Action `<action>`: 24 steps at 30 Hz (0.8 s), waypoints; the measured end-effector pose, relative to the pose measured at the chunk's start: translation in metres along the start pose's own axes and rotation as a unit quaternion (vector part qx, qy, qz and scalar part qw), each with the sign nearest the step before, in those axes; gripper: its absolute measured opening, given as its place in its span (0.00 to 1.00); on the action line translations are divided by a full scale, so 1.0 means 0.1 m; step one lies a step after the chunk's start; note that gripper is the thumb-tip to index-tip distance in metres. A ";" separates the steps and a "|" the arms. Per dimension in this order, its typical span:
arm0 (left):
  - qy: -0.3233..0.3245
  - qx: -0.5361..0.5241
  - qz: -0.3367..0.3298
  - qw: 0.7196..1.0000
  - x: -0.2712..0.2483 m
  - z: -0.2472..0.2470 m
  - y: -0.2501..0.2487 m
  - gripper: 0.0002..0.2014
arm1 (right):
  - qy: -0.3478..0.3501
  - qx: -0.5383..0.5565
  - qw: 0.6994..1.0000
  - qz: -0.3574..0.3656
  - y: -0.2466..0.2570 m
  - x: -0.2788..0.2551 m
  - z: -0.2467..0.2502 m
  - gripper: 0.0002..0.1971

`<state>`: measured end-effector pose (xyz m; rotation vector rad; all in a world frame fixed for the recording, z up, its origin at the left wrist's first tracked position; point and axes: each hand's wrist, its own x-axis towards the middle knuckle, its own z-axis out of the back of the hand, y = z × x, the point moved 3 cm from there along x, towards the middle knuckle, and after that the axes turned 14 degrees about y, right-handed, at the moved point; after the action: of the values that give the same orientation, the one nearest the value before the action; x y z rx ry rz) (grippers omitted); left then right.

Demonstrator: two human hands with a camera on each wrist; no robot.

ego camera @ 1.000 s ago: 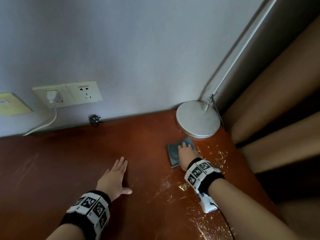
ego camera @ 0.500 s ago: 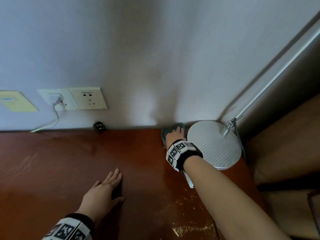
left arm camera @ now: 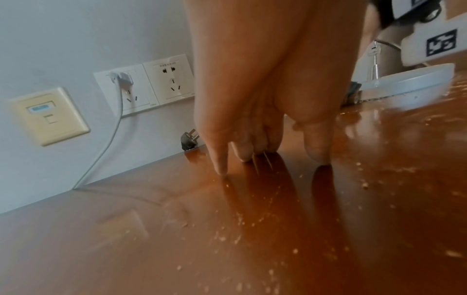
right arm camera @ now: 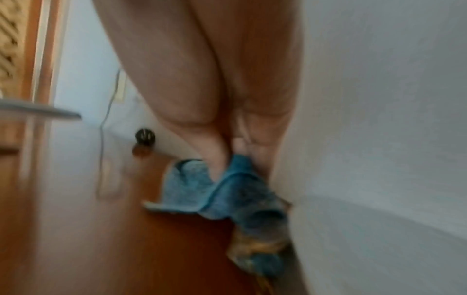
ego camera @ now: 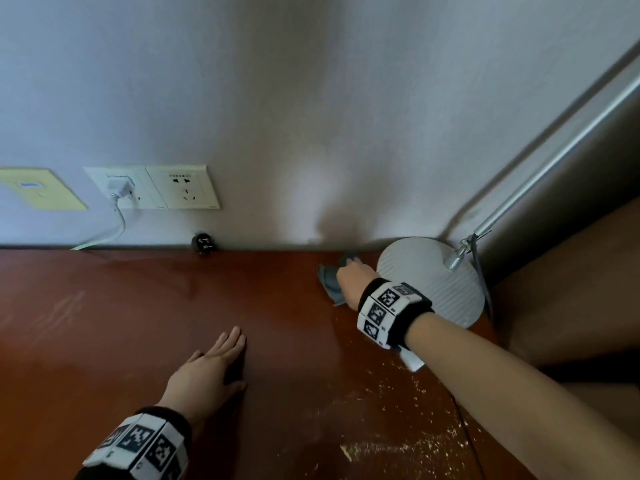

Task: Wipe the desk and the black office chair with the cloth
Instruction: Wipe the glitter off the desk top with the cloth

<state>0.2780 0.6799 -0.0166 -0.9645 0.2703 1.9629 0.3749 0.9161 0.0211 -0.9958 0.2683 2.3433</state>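
Observation:
My right hand (ego camera: 351, 277) pinches a bunched blue-grey cloth (ego camera: 329, 284) and holds it down on the red-brown desk (ego camera: 104, 323), close to the wall and just left of the lamp base. In the right wrist view the cloth (right arm camera: 227, 195) folds up between the thumb and fingers (right arm camera: 215, 157), and its lower part looks soiled. My left hand (ego camera: 211, 365) lies open on the desk's middle, and its fingertips (left arm camera: 318, 153) touch the wood. Pale crumbs (ego camera: 398, 445) speckle the near right of the desk. No chair is in view.
A round grey lamp base (ego camera: 433, 282) with a slanting metal pole (ego camera: 554, 150) stands in the desk's far right corner. Wall sockets (ego camera: 152, 187) hold a white plug and cable. A loose black plug (ego camera: 203, 242) lies at the wall edge. Brown fabric (ego camera: 571, 289) borders the desk's right side.
My right hand slid the cloth from in front of the lamp base to the wall, left of the base, and the cloth has bunched. The left hand stayed flat on the desk.

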 end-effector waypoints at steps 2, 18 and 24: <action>0.003 0.006 0.001 1.000 0.00 0.01 0.00 0.37 | 0.021 -0.054 0.998 -0.006 -0.09 0.03 -0.20 0.28; 0.035 0.008 -0.005 0.999 0.05 -0.02 0.03 0.38 | -0.020 -0.106 0.994 0.023 -0.28 -0.45 -0.68 0.27; 0.029 -0.007 -0.008 1.000 0.03 -0.01 0.06 0.38 | 0.063 -0.226 0.972 0.012 -0.42 -0.55 -1.02 0.31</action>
<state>0.2734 0.6775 -0.0204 -1.0304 0.2823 1.9266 0.4900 0.8873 -0.0097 -1.3611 -0.2215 2.4186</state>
